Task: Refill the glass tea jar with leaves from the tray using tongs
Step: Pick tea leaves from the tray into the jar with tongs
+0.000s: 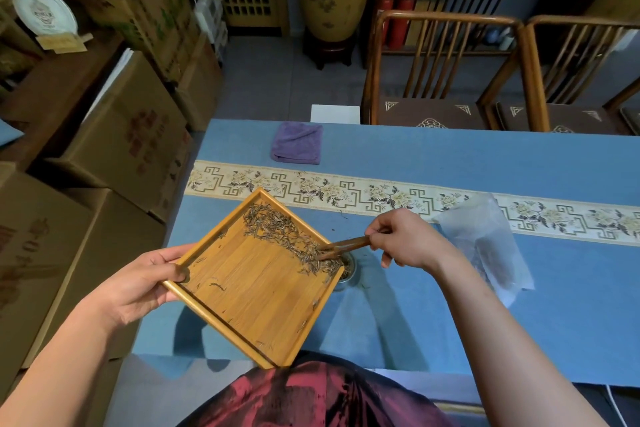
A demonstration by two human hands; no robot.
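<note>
One tray (256, 291) gripped in my left hand (145, 284), one pair of tongs (346, 246) pinched by my right hand (405, 239), tips among leaves (277, 229), one jar (348, 270) beneath

**One head-worn camera, looking down over the counter**

There is a single wide-angle view, taken from the person's head and facing forward and down. It sits close above both forearms: the left hand (145, 284) low at left, the right hand (405, 239) just beyond centre. Past the hands, the counter (450, 156) runs away toward chairs (446, 69) and boxes (121, 128).
</note>
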